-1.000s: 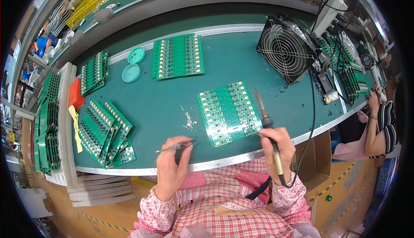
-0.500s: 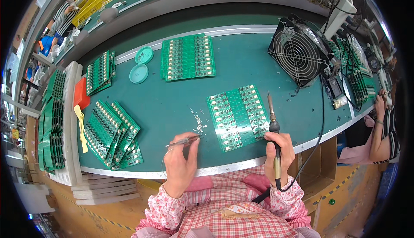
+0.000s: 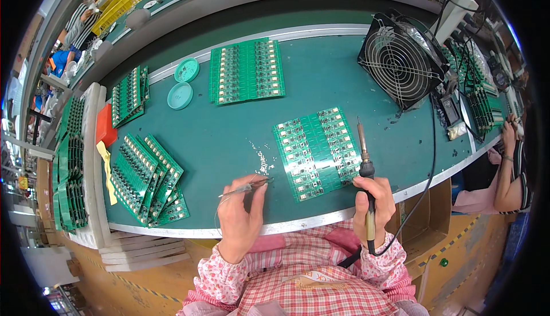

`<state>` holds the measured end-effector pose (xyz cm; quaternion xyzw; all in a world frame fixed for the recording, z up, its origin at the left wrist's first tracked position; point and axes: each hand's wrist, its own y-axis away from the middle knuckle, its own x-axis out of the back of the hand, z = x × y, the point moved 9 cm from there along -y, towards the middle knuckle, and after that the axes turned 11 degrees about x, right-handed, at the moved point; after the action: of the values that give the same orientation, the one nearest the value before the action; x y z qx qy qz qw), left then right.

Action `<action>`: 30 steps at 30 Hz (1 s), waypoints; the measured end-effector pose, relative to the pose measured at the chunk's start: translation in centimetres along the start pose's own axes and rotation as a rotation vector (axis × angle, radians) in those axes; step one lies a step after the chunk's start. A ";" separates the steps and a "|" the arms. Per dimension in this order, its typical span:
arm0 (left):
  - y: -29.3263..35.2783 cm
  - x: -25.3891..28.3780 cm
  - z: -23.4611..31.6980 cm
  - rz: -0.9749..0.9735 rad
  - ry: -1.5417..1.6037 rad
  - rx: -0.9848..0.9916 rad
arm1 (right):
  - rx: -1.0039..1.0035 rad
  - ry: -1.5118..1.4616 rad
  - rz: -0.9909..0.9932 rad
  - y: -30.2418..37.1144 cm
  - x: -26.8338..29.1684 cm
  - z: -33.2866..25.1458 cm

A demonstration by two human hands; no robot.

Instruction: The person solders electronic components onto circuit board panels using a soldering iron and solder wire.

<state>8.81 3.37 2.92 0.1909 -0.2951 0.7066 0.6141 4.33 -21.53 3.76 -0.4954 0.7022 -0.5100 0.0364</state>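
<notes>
In my left hand [image 3: 239, 218], fingers pinched, are slim metal tweezers [image 3: 240, 189], their tip near a scatter of tiny white parts [image 3: 263, 166] on the green mat. A thin wire loops down beside that hand. My right hand [image 3: 375, 204] is wrapped round a soldering iron [image 3: 366, 170], which points up and away, its tip clear of the board. Between the hands, slightly beyond them, a green circuit board panel [image 3: 318, 154] with rows of components lies flat; my right fingers are close to its near right corner.
Board stacks stand at the back [image 3: 246, 71] and left [image 3: 146, 181]. Two teal dishes [image 3: 180, 95] sit near the back stack. A caged fan [image 3: 398, 64] occupies the back right. The iron's cord [image 3: 421, 193] crosses the metal table edge. Another person's arm [image 3: 507, 167] is at far right.
The view has shifted slightly, so the boards and dishes sit a little differently in the picture. Both hands keep their holds, and the iron remains beside the board panel.
</notes>
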 end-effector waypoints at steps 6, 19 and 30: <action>0.1 -0.1 0.1 0.003 -0.014 -0.013 | 0.008 0.002 0.002 0.1 0.1 0.0; 0.2 0.0 0.3 0.003 -0.018 -0.029 | 0.019 0.004 0.014 0.1 0.1 0.0; 0.4 -0.1 1.1 0.030 -0.054 -0.084 | 0.018 -0.002 0.013 0.1 0.2 0.0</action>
<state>8.38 2.55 3.61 0.1795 -0.3436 0.6974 0.6027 4.17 -21.61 3.80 -0.4909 0.7010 -0.5154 0.0449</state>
